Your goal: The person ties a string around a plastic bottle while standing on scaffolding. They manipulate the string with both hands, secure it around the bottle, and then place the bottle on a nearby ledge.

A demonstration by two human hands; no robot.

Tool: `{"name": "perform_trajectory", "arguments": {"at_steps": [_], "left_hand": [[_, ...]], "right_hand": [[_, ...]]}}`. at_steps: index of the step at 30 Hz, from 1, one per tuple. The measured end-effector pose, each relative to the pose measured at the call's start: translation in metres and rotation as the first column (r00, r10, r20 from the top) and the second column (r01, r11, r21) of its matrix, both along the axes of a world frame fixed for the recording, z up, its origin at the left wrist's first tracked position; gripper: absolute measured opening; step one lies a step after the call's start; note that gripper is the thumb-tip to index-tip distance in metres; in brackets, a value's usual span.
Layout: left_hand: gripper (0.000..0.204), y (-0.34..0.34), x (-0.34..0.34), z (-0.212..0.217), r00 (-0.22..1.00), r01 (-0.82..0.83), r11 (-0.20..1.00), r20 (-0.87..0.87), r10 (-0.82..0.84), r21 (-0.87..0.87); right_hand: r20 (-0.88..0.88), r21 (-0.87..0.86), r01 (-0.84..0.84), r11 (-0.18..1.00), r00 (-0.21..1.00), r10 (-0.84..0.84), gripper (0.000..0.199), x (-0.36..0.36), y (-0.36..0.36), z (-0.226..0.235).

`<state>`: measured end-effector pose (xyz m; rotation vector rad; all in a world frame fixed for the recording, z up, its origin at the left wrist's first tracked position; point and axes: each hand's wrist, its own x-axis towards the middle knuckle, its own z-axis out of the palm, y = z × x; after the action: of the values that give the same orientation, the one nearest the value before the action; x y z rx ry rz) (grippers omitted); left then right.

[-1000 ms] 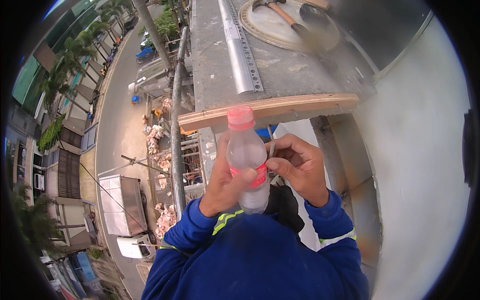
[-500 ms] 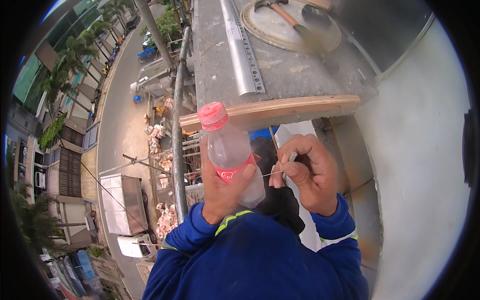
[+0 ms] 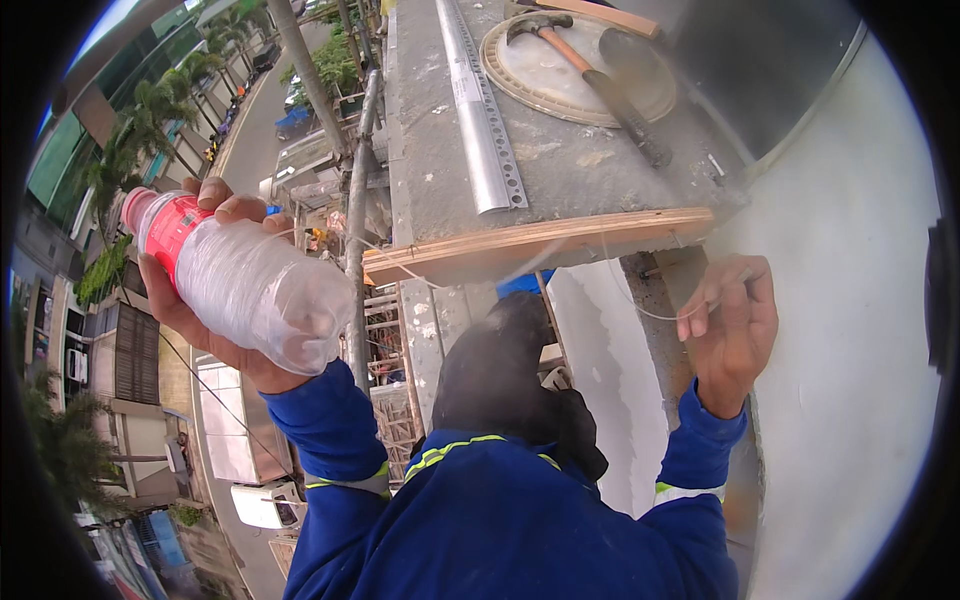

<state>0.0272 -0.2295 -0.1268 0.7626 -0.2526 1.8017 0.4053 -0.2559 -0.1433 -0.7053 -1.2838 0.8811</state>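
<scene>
Outdoors, left hand (image 3: 205, 300) gripping bottle (image 3: 245, 280), right hand (image 3: 730, 330) pinching string (image 3: 650, 310)

bottle (image 3: 240, 285): far side hidden by left hand (image 3: 205, 300) | string (image 3: 640, 305): thin, faint near right hand (image 3: 730, 330) | hammer (image 3: 590, 75): handle end shadowed

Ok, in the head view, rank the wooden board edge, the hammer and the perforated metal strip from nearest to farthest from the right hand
1. Wooden board edge: just up and left of the right hand, along the ledge's front.
2. Hammer: farther up, lying across the round tray on the ledge.
3. Perforated metal strip: on the ledge's left part; its lower end comes about as close as the hammer's handle, so these two are too close to call.
</scene>
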Motion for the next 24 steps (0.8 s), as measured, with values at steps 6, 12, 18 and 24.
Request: {"name": "perform_trajectory", "arguments": {"at_steps": [6, 12, 18, 24], "left_hand": [[0.044, 0.029, -0.045, 0.016, 0.950, -0.281, 0.959, -0.155, 0.273, -0.032], [0.042, 0.094, -0.062, 0.023, 0.584, -0.787, 0.616, -0.365, 0.725, -0.036], [0.043, 0.112, -0.045, 0.044, 0.861, -0.468, 0.880, -0.261, 0.436, -0.074], [0.063, 0.067, -0.013, 0.067, 0.904, 0.159, 0.986, -0.408, -0.125, 0.050]], "right_hand": [[-0.116, 0.158, 0.255, 0.954, 0.964, -0.239, 0.011, 0.126, 0.012, 0.037], [-0.326, 0.292, 0.398, 0.870, 0.896, -0.300, 0.011, 0.211, -0.007, 0.074], [-0.242, 0.363, 0.318, 0.876, 0.940, -0.241, 0.009, 0.190, -0.009, 0.098], [-0.057, 0.342, 0.138, 0.929, 0.990, -0.126, 0.011, 0.135, -0.008, 0.106]]}}
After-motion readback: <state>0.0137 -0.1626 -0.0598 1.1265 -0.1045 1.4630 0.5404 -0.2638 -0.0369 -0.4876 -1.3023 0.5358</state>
